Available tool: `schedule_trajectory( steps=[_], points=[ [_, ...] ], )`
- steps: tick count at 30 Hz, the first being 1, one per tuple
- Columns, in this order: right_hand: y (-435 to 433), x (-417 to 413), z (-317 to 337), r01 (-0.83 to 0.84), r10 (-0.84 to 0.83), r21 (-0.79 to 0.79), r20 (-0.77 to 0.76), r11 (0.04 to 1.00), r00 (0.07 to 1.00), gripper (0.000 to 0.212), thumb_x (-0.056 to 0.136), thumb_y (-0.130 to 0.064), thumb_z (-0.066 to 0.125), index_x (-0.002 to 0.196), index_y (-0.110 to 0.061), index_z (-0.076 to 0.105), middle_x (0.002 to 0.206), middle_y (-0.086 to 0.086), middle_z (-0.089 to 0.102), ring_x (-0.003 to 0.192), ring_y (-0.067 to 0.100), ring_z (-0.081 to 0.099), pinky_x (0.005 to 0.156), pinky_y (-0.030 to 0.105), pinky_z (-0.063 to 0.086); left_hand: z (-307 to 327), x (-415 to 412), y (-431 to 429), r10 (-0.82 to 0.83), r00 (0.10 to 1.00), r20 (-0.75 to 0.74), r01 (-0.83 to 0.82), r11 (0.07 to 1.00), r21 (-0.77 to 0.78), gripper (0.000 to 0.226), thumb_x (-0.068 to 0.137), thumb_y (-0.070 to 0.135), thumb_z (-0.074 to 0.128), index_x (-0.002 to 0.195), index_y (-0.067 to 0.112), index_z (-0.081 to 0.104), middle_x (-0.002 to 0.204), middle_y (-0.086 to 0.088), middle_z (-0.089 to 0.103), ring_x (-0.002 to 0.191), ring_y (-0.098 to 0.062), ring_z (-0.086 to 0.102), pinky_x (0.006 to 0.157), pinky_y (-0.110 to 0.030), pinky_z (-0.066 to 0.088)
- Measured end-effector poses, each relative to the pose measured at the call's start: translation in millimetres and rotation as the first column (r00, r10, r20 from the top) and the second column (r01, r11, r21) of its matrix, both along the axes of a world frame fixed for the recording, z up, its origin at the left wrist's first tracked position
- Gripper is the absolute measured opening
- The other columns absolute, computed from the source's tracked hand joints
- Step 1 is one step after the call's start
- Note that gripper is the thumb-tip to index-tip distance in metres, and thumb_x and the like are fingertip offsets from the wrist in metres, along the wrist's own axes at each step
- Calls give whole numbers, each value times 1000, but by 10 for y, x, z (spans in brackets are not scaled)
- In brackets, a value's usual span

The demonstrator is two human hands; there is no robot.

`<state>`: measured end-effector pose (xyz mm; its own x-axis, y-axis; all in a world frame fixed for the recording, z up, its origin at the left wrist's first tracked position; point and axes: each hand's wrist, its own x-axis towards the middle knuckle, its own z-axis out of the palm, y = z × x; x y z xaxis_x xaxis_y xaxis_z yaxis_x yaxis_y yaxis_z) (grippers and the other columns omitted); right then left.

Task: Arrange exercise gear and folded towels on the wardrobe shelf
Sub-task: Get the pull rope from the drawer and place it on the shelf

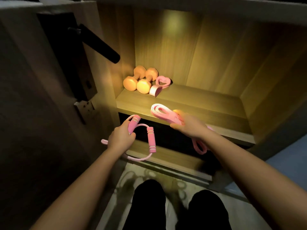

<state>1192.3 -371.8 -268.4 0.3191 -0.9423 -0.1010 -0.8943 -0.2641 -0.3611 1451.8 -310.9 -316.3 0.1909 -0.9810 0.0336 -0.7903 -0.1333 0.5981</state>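
The left hand [121,138] is curled round one foam handle of a pink jump rope [133,123]. The rope's second handle [151,140] hangs just to the right of that fist, and the cord loops out under the wrist on both sides. The right hand [187,127], somewhat blurred, grips a coiled pink resistance band [164,113] between thumb and fingers. The coil's upper end pokes out ahead of the knuckles over the front edge of the lit wardrobe shelf [207,103], and a loose loop dangles below the wrist. Both hands are apart, level with each other in front of the shelf.

Well beyond the left hand, in the shelf's far left corner, two orange-pink dumbbells [137,80] lie side by side. A pink heart-shaped hand gripper [159,85] touches the right one. Above the left hand a black door lever [99,44] juts out.
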Motion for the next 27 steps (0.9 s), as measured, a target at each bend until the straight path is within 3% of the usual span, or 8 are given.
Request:
schedule_trajectory(
  steps=[3,10,13,16,20,22,25,27],
  points=[
    [-327,245,-33,39,-40,16,11,999,999,55,87,-52,62,127,-20,43,108,4,61,86,22,57,73,35,48,-89,99,-227,-6,1000,22,5,1000,18,49,89,19,55,136,28,45,96,-8,63,86,-28,60,77,-41,53],
    [-1309,782,-286,-97,67,-154,-193,983,979,52,88,-44,66,130,-18,49,123,4,54,109,26,54,90,41,45,-441,275,-776,91,996,-10,-89,990,111,38,87,19,52,125,25,47,92,-6,59,83,-29,57,70,-35,46],
    [-1592,859,-308,-185,87,-216,-398,959,913,48,88,-32,67,131,-21,49,126,4,57,117,27,50,98,44,37,-580,309,-884,75,997,-29,-68,982,178,36,87,20,54,122,24,48,102,-9,60,92,-31,58,77,-36,48],
    [-1708,767,-338,-279,139,-176,-557,944,819,44,87,-25,68,127,-25,50,121,3,59,119,27,48,104,51,30,-684,325,-959,44,999,-26,-39,983,177,29,86,20,54,114,25,48,95,-6,58,85,-29,56,71,-34,44],
    [-1598,472,-381,-337,155,-130,-698,932,699,41,87,-26,68,124,-28,52,124,5,51,120,28,45,99,47,37,-742,252,-1005,34,999,31,-38,986,160,18,84,20,54,99,26,45,82,-4,54,74,-30,51,64,-33,38],
    [-1499,310,-409,-304,144,-112,-695,946,705,39,89,-27,66,125,-30,53,129,5,46,124,28,41,99,47,40,-745,193,-992,23,998,52,-31,988,149,19,84,20,54,101,23,46,78,-2,53,71,-30,50,62,-32,36],
    [-1373,160,-433,-39,9,-43,-550,998,835,37,95,-22,56,131,-31,53,140,7,39,129,33,37,97,49,45,-704,125,-962,12,997,70,-23,988,153,28,85,22,55,112,21,48,84,-4,54,75,-30,51,65,-33,38],
    [-1324,195,-466,36,-11,33,-566,999,824,37,98,-26,49,135,-25,49,142,10,40,128,35,39,97,48,44,-656,94,-944,13,997,82,-26,987,158,32,86,23,54,117,21,47,89,-6,55,77,-30,50,68,-33,39]
  ],
)
